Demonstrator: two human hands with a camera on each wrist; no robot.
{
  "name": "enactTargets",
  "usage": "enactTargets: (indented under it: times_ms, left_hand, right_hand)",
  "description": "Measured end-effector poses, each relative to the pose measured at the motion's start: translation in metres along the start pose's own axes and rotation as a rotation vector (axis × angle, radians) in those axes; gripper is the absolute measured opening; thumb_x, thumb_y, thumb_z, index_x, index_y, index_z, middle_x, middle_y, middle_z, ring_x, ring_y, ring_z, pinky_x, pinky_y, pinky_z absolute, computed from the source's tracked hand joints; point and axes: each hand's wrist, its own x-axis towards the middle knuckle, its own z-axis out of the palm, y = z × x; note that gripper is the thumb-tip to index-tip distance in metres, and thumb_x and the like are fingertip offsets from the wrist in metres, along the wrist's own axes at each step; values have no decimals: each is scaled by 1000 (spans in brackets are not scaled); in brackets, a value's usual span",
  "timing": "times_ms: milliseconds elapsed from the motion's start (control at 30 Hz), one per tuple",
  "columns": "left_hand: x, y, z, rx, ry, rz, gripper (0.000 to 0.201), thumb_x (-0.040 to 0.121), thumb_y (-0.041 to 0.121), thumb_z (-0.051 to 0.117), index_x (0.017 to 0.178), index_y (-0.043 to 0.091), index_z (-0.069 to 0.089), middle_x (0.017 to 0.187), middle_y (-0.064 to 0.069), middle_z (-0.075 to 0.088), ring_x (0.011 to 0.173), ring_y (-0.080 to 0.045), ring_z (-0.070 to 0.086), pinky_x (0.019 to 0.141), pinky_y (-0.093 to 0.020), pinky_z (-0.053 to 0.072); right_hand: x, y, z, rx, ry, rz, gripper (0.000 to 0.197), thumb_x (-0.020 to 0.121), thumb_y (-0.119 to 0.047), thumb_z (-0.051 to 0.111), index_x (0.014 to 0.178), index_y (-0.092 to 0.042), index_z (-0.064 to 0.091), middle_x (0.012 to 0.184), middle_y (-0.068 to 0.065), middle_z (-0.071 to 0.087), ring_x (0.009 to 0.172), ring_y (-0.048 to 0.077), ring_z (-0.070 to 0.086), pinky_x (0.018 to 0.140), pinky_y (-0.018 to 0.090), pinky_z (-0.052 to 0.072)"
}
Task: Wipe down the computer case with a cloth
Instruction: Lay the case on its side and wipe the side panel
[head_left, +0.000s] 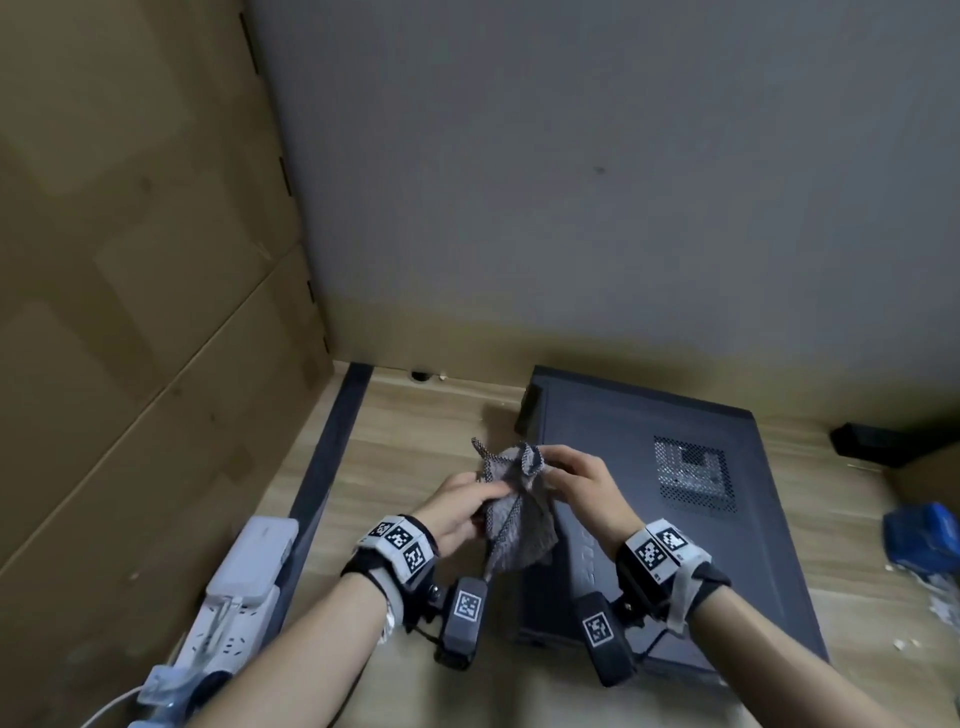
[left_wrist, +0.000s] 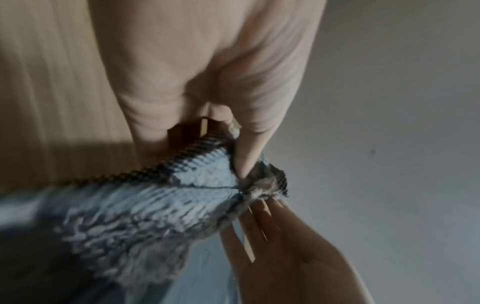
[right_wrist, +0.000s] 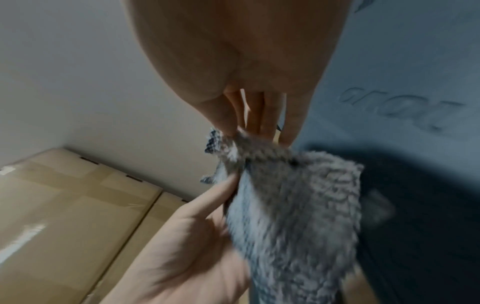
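Note:
A dark grey computer case (head_left: 691, 545) lies on its side on the wooden floor, right of centre, with a mesh vent (head_left: 693, 475) in its upper panel. A fuzzy grey cloth (head_left: 517, 512) hangs in the air over the case's left edge. My left hand (head_left: 467, 506) pinches the cloth's upper left part, thumb on top. My right hand (head_left: 566, 470) pinches its top edge from the right. The left wrist view shows the cloth (left_wrist: 155, 205) held between thumb and fingers. The right wrist view shows the cloth (right_wrist: 293, 205) drooping beside the case (right_wrist: 415, 102).
Large cardboard boxes (head_left: 130, 312) stand along the left, a grey wall (head_left: 623, 182) at the back. A white power strip (head_left: 244, 587) with plugs lies at lower left. A blue object (head_left: 924, 535) and white scraps lie at the right edge. A black item (head_left: 878, 441) sits at far right.

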Motion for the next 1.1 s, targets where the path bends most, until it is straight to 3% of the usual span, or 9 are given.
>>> enactTargets:
  times_ms: [167,300,400,533,600,700,800,900,1100]
  left_hand:
    - [32,13,-25,-91,125,-4,6,98,13,54,98,8,57,98,-15,71,90,-28,67,92,-47,52]
    - [64,28,-40,-15,278,55,14,100,11,49,110,9,58,108,-17,68,97,-31,66,89,-49,54]
    - [89,41,-43,80,318,78,13,101,11,47,105,10,60,113,-19,67,99,-29,65,90,-45,52]
    - [119,50,-29,133,253,1,21,103,10,42,89,15,57,95,-16,66,84,-25,64,72,-30,49]
    - [129,50,-17,133,228,-47,26,104,12,40,81,20,50,82,-8,56,66,-13,57,59,-24,42]
    - [151,48,0,129,149,-119,16,103,13,39,97,20,52,99,-9,56,87,-18,58,79,-32,48]
    - [169,41,16,134,132,-169,16,103,16,41,107,18,56,97,-5,59,96,-19,53,83,-27,41]
    - [207,12,21,164,129,-210,46,100,32,44,143,14,45,139,-7,53,125,-25,51,106,-37,42]
    - [174,55,32,82,99,-258,30,102,10,40,130,13,51,138,-7,51,123,-23,46,96,-29,34]
  right_hand:
    - [45,-8,-27,-123,47,43,25,98,-3,51,114,-13,67,110,0,70,104,13,64,81,20,51]
    - [84,-11,-61,-180,120,46,24,99,-4,50,114,-15,65,116,6,69,103,11,64,80,20,49]
    - [115,-7,-84,-385,155,11,28,99,-7,50,123,-17,62,128,6,64,114,15,59,99,31,48]
    - [150,-2,-96,-796,-49,34,56,102,-23,49,154,-15,29,162,-1,23,149,14,18,119,27,13]
    - [162,4,-94,-989,-169,84,66,104,-36,41,158,-15,10,166,-1,0,152,13,-3,120,28,2]
    - [167,10,-89,-1194,-202,76,72,104,-49,29,158,-14,-3,165,2,-12,152,15,-11,124,34,1]
    - [162,10,-88,-1265,-208,69,74,103,-55,22,157,-16,-8,164,1,-16,151,13,-14,124,34,1]
    - [160,8,-88,-1263,-212,87,76,101,-58,21,157,-16,-9,164,0,-17,150,11,-17,124,33,-2]
    - [159,10,-83,-1217,-198,77,80,98,-63,18,157,-17,-10,163,-2,-19,148,9,-21,123,32,-5]
